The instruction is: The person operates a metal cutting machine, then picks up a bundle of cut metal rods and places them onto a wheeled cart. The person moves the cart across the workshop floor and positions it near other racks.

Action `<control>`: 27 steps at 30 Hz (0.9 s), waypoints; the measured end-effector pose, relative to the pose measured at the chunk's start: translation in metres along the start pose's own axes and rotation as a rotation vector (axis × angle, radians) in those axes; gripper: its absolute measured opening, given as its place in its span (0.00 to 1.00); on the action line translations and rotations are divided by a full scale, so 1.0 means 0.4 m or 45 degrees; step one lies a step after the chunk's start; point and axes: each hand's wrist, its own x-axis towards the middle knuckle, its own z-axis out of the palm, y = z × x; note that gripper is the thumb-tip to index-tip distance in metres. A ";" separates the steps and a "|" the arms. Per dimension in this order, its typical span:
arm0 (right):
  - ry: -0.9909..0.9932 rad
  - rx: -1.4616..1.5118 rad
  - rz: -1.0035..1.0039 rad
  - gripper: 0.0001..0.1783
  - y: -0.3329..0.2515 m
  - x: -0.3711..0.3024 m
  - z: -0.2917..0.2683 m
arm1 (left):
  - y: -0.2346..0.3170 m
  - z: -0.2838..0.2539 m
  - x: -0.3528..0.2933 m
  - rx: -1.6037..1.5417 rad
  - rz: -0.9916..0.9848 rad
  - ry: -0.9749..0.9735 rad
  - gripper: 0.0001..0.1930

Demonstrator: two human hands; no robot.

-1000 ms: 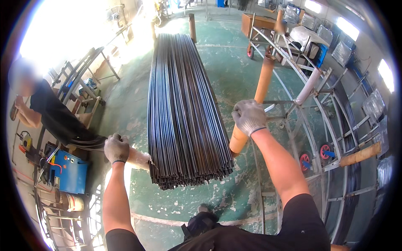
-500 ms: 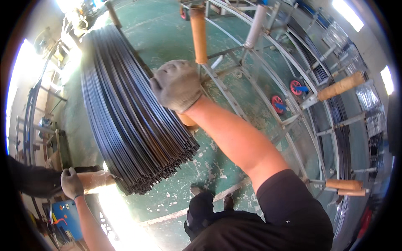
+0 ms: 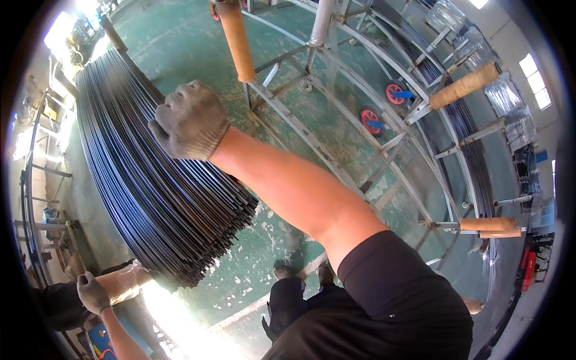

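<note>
A thick bundle of long, thin dark rods (image 3: 150,174) stretches away from me on the left, its uneven cut ends toward me. My right hand (image 3: 191,120), in a grey knit glove, is closed in a fist at the bundle's right edge; whatever it grips is hidden beneath it. Low on the left, my left hand (image 3: 93,293), in the same kind of glove, is also closed. It sits against a tan-wrapped bar (image 3: 125,284) with clear film on it, beside a dark sleeve-like shape (image 3: 55,306). What its fingers hold cannot be made out.
To the right stands a metal frame rack (image 3: 336,159) with tan-wrapped arms (image 3: 465,86) and red-rimmed wheels (image 3: 371,122). More dark rods (image 3: 477,162) lie along its far side. An upright wrapped post (image 3: 236,42) rises ahead. The green floor (image 3: 240,264) has worn patches.
The view has turned right, so the bundle, rack and right hand appear further left. My right hand stays closed at the bundle's right edge; my left hand stays beside the wrapped bar.
</note>
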 end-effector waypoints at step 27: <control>-0.735 -0.146 0.315 0.20 -0.161 0.142 0.285 | -0.360 0.205 0.544 0.136 0.147 -0.255 0.31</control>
